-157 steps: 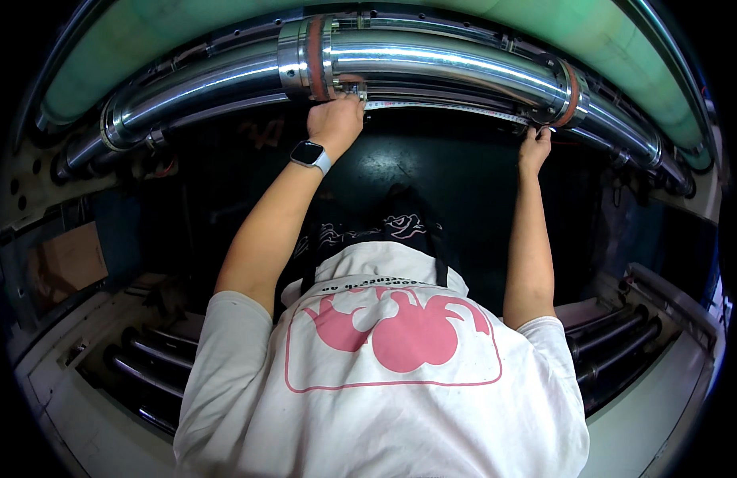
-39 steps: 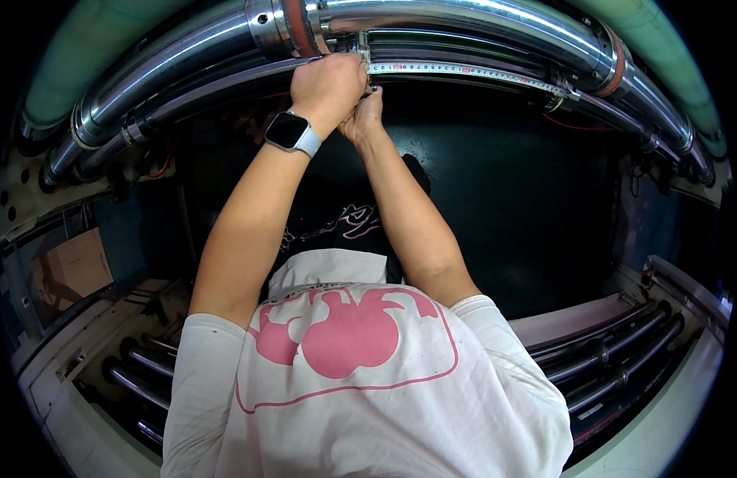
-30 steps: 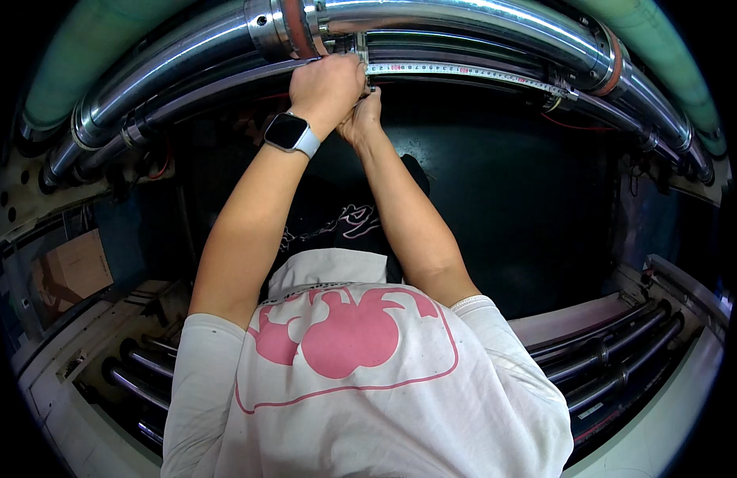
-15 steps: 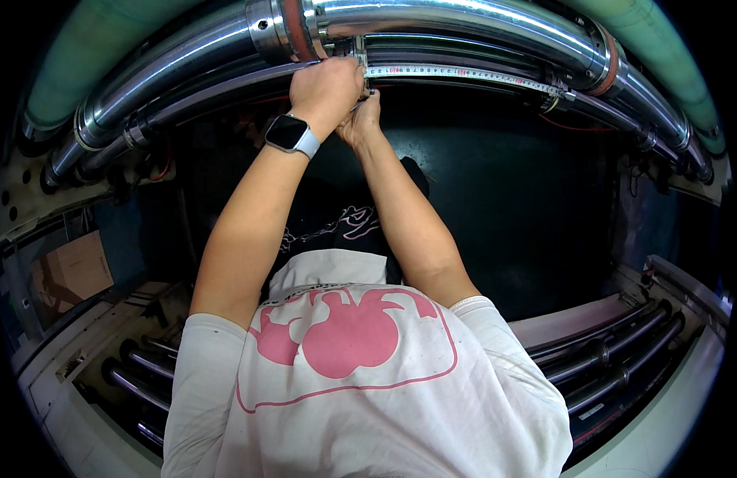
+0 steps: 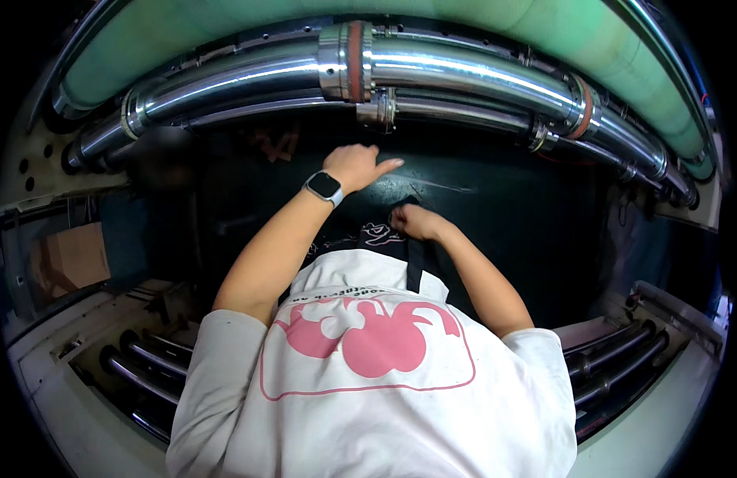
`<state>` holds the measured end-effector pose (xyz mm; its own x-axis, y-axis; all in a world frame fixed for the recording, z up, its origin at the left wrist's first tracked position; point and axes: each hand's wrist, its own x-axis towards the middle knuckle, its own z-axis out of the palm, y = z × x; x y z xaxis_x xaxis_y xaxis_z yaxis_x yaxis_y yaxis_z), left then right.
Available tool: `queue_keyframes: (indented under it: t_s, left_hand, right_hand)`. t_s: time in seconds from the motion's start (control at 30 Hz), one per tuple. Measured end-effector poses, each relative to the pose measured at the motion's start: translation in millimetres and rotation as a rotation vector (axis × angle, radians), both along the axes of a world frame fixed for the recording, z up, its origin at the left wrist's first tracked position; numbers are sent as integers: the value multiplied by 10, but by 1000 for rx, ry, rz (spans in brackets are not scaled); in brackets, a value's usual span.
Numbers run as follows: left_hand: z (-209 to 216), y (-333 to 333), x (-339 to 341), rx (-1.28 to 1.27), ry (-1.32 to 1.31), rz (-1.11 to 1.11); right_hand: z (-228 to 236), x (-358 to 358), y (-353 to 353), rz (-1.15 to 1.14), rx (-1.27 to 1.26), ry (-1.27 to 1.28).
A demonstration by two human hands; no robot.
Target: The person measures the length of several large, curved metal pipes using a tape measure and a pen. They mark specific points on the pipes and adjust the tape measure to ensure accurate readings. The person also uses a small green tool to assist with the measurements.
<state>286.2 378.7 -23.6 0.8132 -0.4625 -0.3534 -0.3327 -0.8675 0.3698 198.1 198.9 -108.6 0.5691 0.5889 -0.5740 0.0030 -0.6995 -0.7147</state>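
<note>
My left hand [image 5: 357,168], with a grey-banded smartwatch [image 5: 324,186] on its wrist, hangs in the air just below the metal rollers. Its thumb points out to the right, apart from the fingers, and nothing shows in it. Closer to my body, my right hand [image 5: 417,222] is closed at my waist beside the black cloth [image 5: 379,233] with pale lettering. Whatever its curled fingers hold is hidden. Ahead of both hands runs a thin chrome shaft [image 5: 456,114] carrying a metal clamp block [image 5: 376,114]. The tape measure is not visible.
A thick chrome roller [image 5: 480,70] with reddish-brown rings spans the far side, below a large green roller [image 5: 384,9]. Machine side frames [image 5: 35,177] stand left and right. More dark rollers [image 5: 615,370] lie low beside me. A cardboard box [image 5: 75,259] stands at left.
Both hands have left the shaft and come back toward my body, the right one down to my waist. The white tape measure stretched along the shaft is gone from view.
</note>
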Motion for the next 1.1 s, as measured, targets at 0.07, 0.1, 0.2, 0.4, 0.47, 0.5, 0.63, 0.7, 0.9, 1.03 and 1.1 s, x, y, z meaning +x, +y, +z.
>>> queue_keyframes:
  t_s: [0.07, 0.1, 0.2, 0.4, 0.47, 0.5, 0.63, 0.7, 0.9, 1.03, 1.1]
  left_hand:
    - [-149, 216, -83, 34, 122, 87]
    - [-276, 365, -152, 44, 175, 154]
    - [-688, 895, -399, 43, 292, 402]
    - [-1340, 2204, -1277, 239, 478, 712]
    - [-1424, 2567, -1615, 249, 543, 742]
    - [-1438, 2680, -1748, 283, 551, 745]
    - [-1495, 3088, -2228, 284, 720, 832]
    - [-1666, 3283, -2382, 234, 744, 856]
    - [-1557, 3246, -1842, 115, 570, 776]
    - [-996, 2871, -1158, 38, 589, 818]
    - [-966, 2826, -983, -16, 535, 793]
  right_hand:
    - [557, 46, -8, -128, 134, -16]
    - [775, 69, 13, -197, 201, -22]
    - [937, 425, 218, -298, 49, -616]
    - [456, 936, 535, -332, -68, -826]
    - [441, 988, 556, -361, -96, -900]
    - [427, 993, 536, -348, -128, -954]
    - [547, 991, 562, -365, -238, -1103]
    - [591, 1040, 505, -343, -322, -1156]
    - [686, 1128, 374, -369, -350, -1283]
    - [693, 1193, 377, -417, -332, -1298]
    - [618, 1200, 384, -457, -309, -1288]
